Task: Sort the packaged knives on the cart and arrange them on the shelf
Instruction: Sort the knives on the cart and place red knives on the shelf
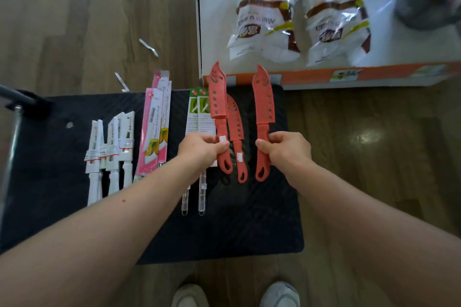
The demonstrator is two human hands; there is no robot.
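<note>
I see left hand grasping red sheathed knife | right hand grasping second red knife | third red knife between, on cart, frame centre

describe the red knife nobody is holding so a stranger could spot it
On the black cart mat, look between the two hands. The red sheathed plastic knife lies flat there, with a white sticker on its handle; its two red twins are lifted, one in each hand.
</note>
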